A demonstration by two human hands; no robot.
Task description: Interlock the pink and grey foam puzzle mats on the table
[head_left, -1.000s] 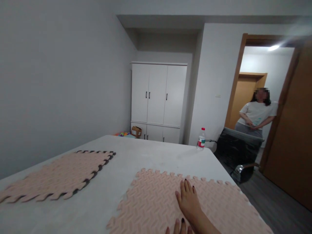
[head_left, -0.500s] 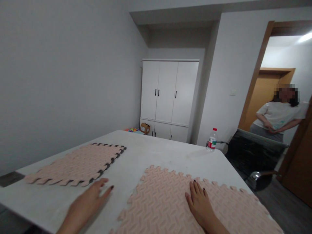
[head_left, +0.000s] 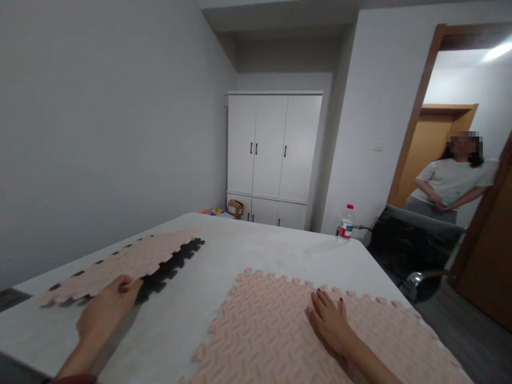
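Observation:
My left hand (head_left: 104,311) grips the near edge of a pink foam puzzle mat (head_left: 132,258) at the left of the white table (head_left: 248,250) and lifts it off a dark grey mat (head_left: 176,261) beneath. My right hand (head_left: 330,321) lies flat, fingers stretched out, on a larger spread of joined pink foam mats (head_left: 272,330) at the near right of the table.
A water bottle (head_left: 346,223) stands near the table's far right corner. A black chair (head_left: 416,250) sits beyond it. Another person (head_left: 452,181) stands in the open doorway at the right. A white wardrobe (head_left: 274,157) and a small box (head_left: 235,208) are at the back.
My left hand reached forward from the table surface and took hold of the left pink mat, raising its near edge so the dark mat under it shows. My right hand stayed on the near mats.

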